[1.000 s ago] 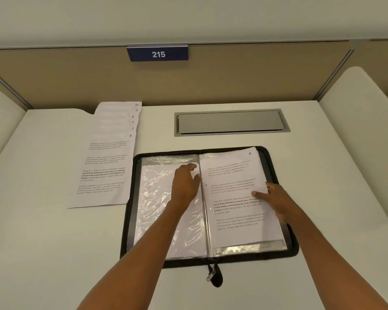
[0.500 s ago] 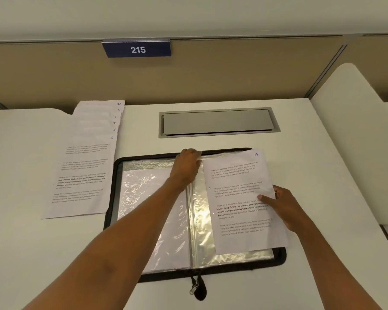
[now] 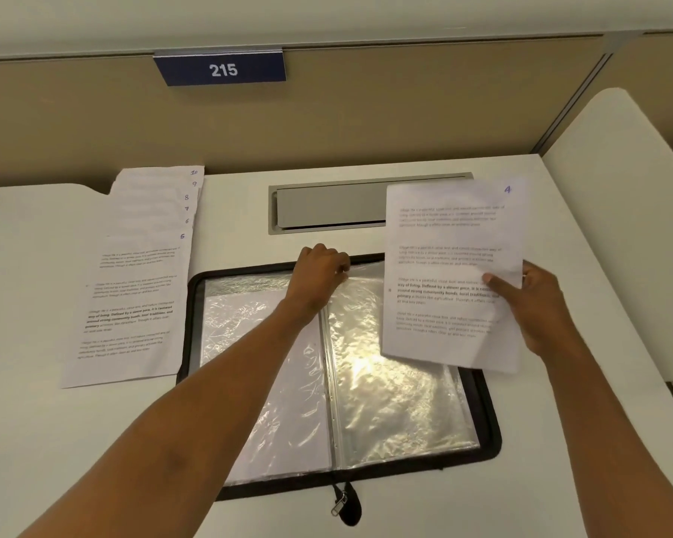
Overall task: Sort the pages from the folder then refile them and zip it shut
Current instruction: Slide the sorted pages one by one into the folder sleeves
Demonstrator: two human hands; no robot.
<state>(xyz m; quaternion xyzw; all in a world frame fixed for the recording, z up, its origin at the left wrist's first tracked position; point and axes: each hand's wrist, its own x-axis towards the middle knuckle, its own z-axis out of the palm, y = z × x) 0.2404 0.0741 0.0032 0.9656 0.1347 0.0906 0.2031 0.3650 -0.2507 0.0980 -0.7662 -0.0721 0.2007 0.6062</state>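
A black zip folder (image 3: 486, 440) lies open on the white desk, its clear plastic sleeves (image 3: 393, 398) spread left and right. My left hand (image 3: 319, 271) grips the top edge of a sleeve near the spine. My right hand (image 3: 537, 304) pinches the right edge of a printed page numbered 4 (image 3: 447, 266) and holds it lifted above the folder's right half. A fanned stack of numbered pages (image 3: 133, 297) lies left of the folder, page 5 on top. The zip pull (image 3: 340, 502) hangs at the folder's near edge.
A grey metal cable hatch (image 3: 327, 205) is set into the desk behind the folder, partly covered by the lifted page. Beige partition walls with a blue "215" sign (image 3: 220, 69) close the back. White side dividers (image 3: 618, 227) flank the desk.
The right hand has drawn page 4 out of the right sleeve and raised it up and to the right. The left hand moved up from the sleeve's face to its top edge.
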